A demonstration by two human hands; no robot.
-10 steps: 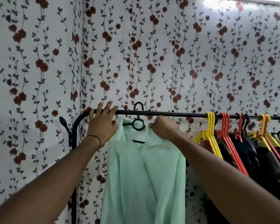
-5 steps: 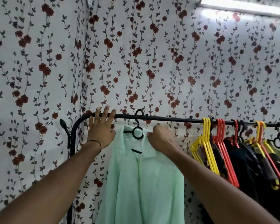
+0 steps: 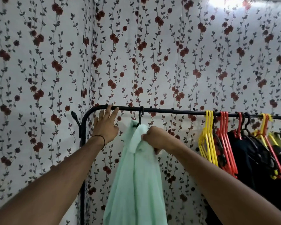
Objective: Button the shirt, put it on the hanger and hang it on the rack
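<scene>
Slippage is the risk: with the left hand (image 3: 105, 127) merely resting straight-fingered on the rack (image 3: 128, 108), the hanger (image 3: 139, 117) hooked there could shed the mint shirt (image 3: 136, 184), now swung from front-facing to edge-on, if the right hand (image 3: 156, 138) gripping its collar tugs.

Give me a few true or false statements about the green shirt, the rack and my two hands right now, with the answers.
1. The black hanger hook of the green shirt sits over the rack rail. True.
2. The right hand is empty. False: its fingers grip the green shirt near the collar.
3. The left hand touches the rack rail with straight fingers. True.
4. The green shirt hangs right of the yellow hangers. False: the yellow hangers are to its right.
</scene>
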